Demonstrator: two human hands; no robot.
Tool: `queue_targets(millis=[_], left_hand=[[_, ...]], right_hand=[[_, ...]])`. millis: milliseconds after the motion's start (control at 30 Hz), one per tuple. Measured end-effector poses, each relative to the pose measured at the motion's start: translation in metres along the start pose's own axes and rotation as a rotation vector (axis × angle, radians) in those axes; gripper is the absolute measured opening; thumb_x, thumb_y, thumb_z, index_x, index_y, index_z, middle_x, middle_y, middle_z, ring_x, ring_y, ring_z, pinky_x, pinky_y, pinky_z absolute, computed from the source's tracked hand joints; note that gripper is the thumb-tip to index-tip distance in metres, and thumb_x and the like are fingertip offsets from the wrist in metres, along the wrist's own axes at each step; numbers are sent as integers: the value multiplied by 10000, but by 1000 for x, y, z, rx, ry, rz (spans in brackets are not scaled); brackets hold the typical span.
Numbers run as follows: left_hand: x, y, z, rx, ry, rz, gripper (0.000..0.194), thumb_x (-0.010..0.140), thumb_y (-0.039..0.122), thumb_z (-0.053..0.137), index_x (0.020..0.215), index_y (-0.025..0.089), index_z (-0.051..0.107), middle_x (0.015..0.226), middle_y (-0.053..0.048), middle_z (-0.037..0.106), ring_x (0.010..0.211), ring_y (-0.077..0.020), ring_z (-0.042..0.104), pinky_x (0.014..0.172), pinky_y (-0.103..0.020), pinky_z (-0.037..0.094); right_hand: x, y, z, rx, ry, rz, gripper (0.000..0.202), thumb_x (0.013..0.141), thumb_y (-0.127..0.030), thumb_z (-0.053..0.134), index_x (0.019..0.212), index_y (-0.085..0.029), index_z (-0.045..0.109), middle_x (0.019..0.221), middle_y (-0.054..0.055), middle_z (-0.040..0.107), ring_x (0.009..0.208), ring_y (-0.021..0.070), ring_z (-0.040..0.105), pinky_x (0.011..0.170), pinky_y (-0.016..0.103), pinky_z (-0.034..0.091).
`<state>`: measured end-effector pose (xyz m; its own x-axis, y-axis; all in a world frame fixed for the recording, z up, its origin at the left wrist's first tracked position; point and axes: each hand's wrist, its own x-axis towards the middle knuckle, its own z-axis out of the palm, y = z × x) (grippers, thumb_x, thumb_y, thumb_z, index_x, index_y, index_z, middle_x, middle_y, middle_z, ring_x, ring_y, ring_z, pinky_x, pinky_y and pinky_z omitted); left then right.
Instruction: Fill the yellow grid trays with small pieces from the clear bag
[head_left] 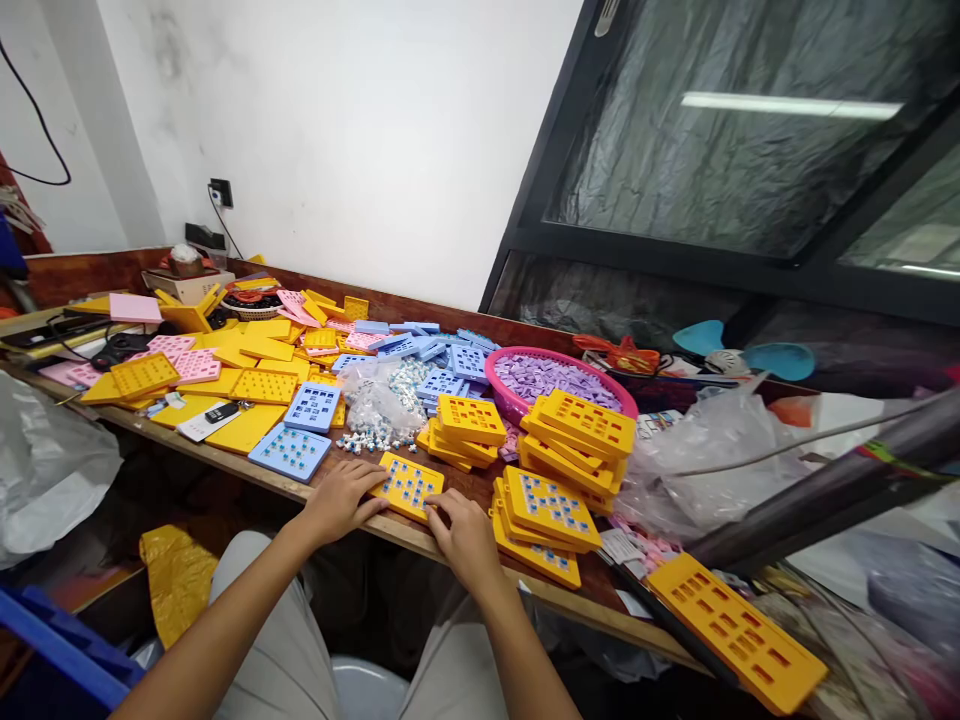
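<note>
A yellow plastic panel (409,486) lies flat at the table's front edge, with small blue-and-white pieces set in its openings. My left hand (346,500) grips the panel's left edge between thumb and fingers. On the opposite side, my right hand (463,535) has its bent fingers closed at the right edge; its fingertips hide that corner. Just behind the panel is a loose pile of small blue-and-white pieces (386,405), partly in a clear plastic bag. To the left lies a light-blue panel (289,452) fitted with similar pieces.
Yellow panel stacks (471,420) stand behind, and another filled stack (551,508) is right of my right hand. A pink basket (499,393) holds purple pieces. A long yellow panel (739,630) overhangs the front right. Yellow panels (262,385) crowd the left. A dark pole (810,480) slants across the right.
</note>
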<state>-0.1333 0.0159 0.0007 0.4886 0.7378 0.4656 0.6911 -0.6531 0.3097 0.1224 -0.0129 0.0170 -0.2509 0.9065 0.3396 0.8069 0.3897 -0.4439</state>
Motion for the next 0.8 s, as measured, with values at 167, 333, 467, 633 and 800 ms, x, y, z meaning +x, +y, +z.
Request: queue_targets(millis=[167, 333, 467, 633, 800], left_hand=[[-1, -1, 1, -14, 22, 15, 395, 989, 442, 581, 1341, 270, 626, 1295, -70, 689, 1201, -264, 606, 1030, -441, 471], [-1, -1, 1, -25, 33, 17, 377, 986, 432, 588, 1320, 263, 640, 1274, -73, 697, 1187, -263, 613, 1026, -441, 480], [-2, -2, 2, -18, 15, 21, 380, 992, 439, 572, 1321, 261, 639, 1273, -75, 696, 1182, -267, 611, 1030, -445, 478], [-3, -4, 5, -41, 12, 14, 386, 994, 426, 564, 1334, 256, 635, 1279, -86, 690, 1187, -274, 600, 1042, -460, 472], [-6, -8, 10, -87, 62, -14, 410, 964, 462, 597, 1317, 259, 645, 1303, -96, 671, 1214, -281, 589, 1073, -463, 455]], right_hand=[[-3, 6, 1, 12, -6, -38, 246, 994, -303, 516, 999, -237, 753, 992, 46, 715, 967, 217, 658, 857, 308, 454], [-4, 2, -3, -97, -24, -20, 265, 1023, -290, 481, 1001, -237, 739, 1002, 47, 730, 958, 214, 649, 824, 312, 425], [-3, -15, -7, -341, -109, -74, 270, 1030, -241, 470, 1013, -221, 739, 987, 72, 740, 932, 230, 634, 810, 342, 388], [-11, -42, 0, -595, -215, -237, 371, 1047, -319, 435, 1018, -148, 763, 992, 162, 713, 930, 282, 585, 837, 423, 379], [-15, -41, -10, -477, -216, -225, 409, 1043, -403, 427, 1043, -158, 754, 988, 149, 709, 953, 268, 570, 901, 424, 375]])
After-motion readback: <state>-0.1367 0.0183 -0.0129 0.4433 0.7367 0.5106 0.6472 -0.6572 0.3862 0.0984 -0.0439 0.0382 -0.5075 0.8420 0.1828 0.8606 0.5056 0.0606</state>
